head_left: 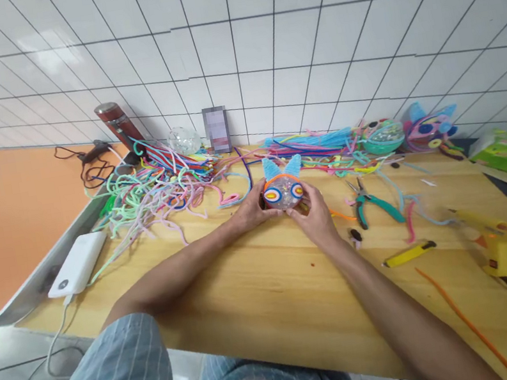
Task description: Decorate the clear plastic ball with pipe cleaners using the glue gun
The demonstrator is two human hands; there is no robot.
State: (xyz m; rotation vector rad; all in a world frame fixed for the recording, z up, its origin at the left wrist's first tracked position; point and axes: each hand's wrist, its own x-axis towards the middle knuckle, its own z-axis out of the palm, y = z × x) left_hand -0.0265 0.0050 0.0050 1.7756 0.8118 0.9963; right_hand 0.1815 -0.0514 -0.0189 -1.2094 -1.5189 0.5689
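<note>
A small craft ball point(283, 189) with blue pipe-cleaner ears, an orange rim and two round eyes stands on the wooden table point(272, 303). My left hand point(251, 210) cups its left side, fingers curled against it. My right hand point(314, 213) grips its right side and lower edge. Both forearms reach forward over the table, and the ball faces me.
A heap of coloured pipe cleaners point(156, 190) lies at the back left. Teal pliers point(372, 204), a yellow cutter point(409, 253) and a yellow glue gun point(499, 246) lie to the right. A white power bank point(77, 263) sits at the left edge. Finished craft figures point(428, 129) stand by the tiled wall.
</note>
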